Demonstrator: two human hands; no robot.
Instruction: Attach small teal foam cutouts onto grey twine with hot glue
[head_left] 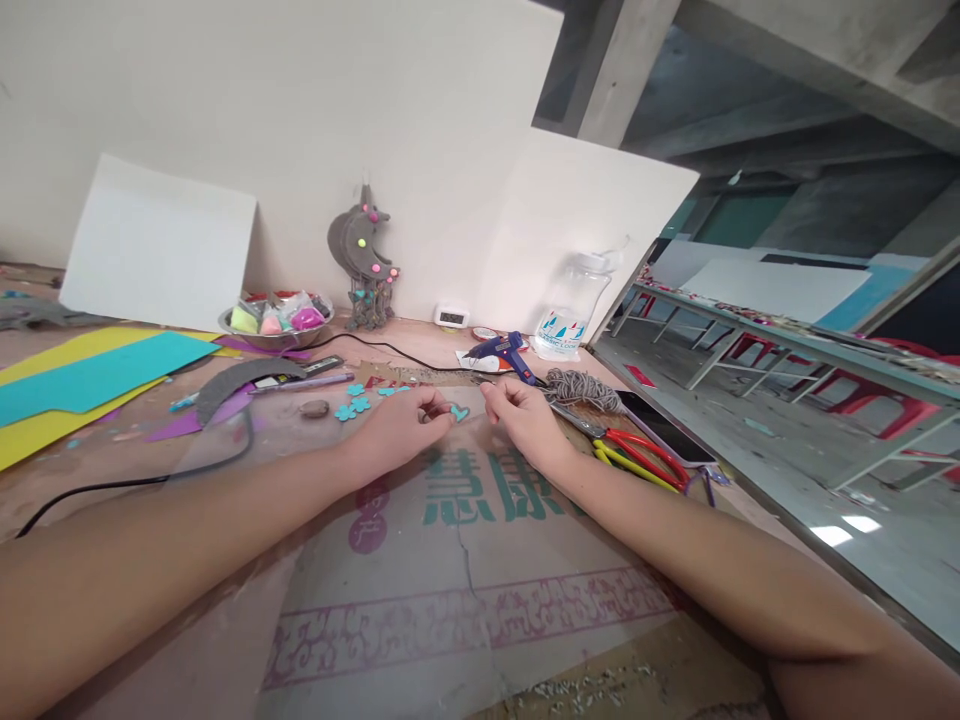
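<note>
My left hand (401,430) pinches a small turquoise heart-shaped piece (460,412) with a grey edge between thumb and forefinger. To its right, my right hand (521,418) is closed in a pinch; whatever its fingertips hold is too small to make out. Both hands are just above a printed plastic sheet (420,560). Left of my left hand lie several turquoise flower cutouts (360,404) and a grey lump (315,409). A thin dark line (466,560), strand or crease, runs down the sheet below the hands.
Right of my hands are a blue glue gun (504,350), grey yarn (581,388), red-handled pliers (645,455) and a phone (667,428). Behind stand a clear jar (566,310), a moon ornament (360,250) and a bowl (277,338). Coloured sheets (105,375) lie left.
</note>
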